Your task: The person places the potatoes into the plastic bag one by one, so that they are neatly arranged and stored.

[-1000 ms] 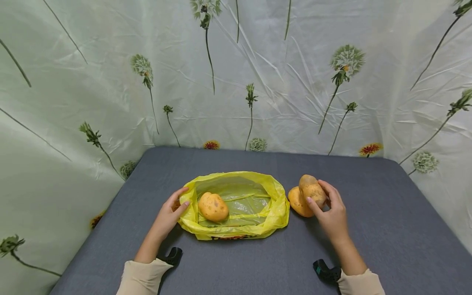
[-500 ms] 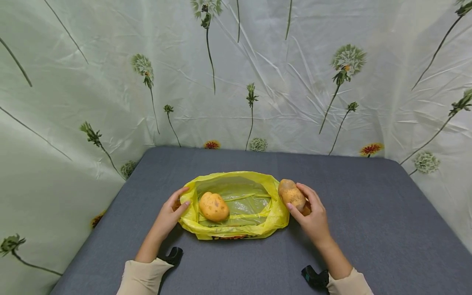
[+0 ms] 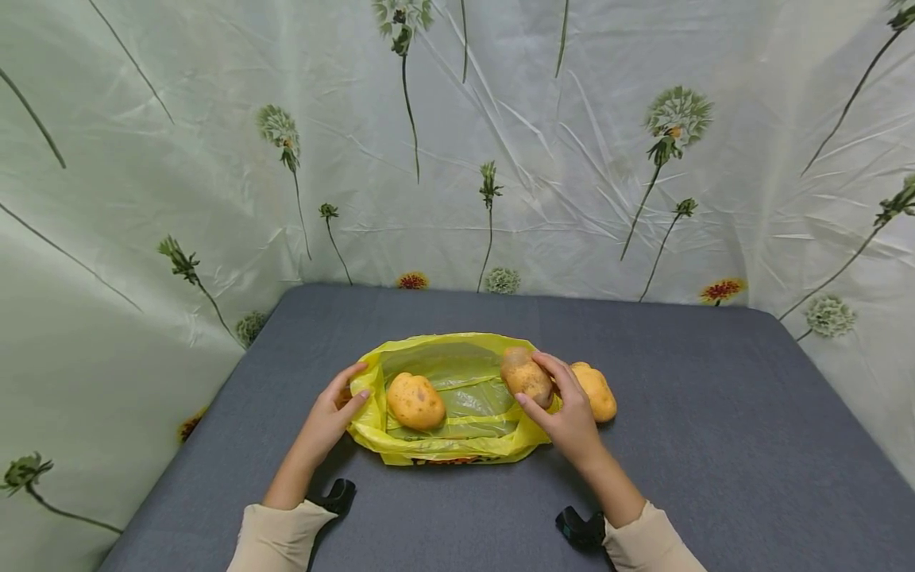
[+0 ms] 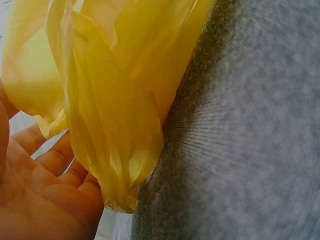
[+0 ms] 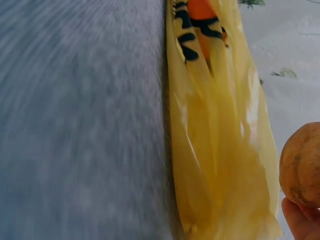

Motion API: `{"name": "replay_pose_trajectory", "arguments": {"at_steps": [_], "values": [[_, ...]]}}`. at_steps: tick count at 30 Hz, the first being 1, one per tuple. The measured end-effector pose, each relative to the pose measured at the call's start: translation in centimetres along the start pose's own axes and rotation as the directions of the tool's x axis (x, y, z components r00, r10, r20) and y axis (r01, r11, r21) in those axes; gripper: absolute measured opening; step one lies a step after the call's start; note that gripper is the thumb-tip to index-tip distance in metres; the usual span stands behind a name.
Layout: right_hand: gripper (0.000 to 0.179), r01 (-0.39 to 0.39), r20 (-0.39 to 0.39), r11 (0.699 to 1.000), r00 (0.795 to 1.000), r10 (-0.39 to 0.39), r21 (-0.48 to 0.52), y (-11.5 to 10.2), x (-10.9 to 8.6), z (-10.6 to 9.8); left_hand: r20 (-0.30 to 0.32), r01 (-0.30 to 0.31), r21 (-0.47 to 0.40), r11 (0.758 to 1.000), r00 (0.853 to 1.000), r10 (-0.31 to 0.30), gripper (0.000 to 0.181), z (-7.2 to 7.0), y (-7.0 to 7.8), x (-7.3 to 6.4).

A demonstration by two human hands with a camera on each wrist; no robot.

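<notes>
While the bag [image 3: 468,450] gapes, the held potato [image 3: 526,376] looks brownish.

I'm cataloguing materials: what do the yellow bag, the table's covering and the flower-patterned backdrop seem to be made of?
Yellow bag: likely thin plastic film, glossy and crinkled, with light showing through it.
Table covering: probably fabric, matt grey, with a speckled grain in the left wrist view.
Backdrop: perhaps plastic sheeting or coated cloth, with sheen and creases.
</notes>
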State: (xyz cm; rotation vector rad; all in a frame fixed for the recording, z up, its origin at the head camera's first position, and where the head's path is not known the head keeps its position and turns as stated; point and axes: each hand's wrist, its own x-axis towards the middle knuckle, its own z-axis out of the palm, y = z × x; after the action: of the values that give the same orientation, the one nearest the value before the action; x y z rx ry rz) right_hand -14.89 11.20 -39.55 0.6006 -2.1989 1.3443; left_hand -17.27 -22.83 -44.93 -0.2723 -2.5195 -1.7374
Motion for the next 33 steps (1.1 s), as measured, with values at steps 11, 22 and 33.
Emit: {"name": "replay_pose_trajectory", "arguments": {"at_steps": [11,22,33], "values": [[0.057,-0.017,0.114,0.998,0.993,0.010,0.064,3.3,0.2,3.8,0.001,0.017,0.023,1.000,1.000,-0.017,0.048,0.0,0.1,0.0],[0.054,-0.041,0.192,0.997,0.981,0.026,0.072,3.6,0.9,6.3,-0.004,0.017,0.016,1.000,1.000,-0.017,0.048,0.1,0.2,0.0],[0.053,-0.128,0.251,0.990,0.962,0.108,0.065,3.6,1.2,8.5,0.000,0.041,-0.008,0.999,0.999,-0.041,0.046,0.1,2.0,-0.4]]}}
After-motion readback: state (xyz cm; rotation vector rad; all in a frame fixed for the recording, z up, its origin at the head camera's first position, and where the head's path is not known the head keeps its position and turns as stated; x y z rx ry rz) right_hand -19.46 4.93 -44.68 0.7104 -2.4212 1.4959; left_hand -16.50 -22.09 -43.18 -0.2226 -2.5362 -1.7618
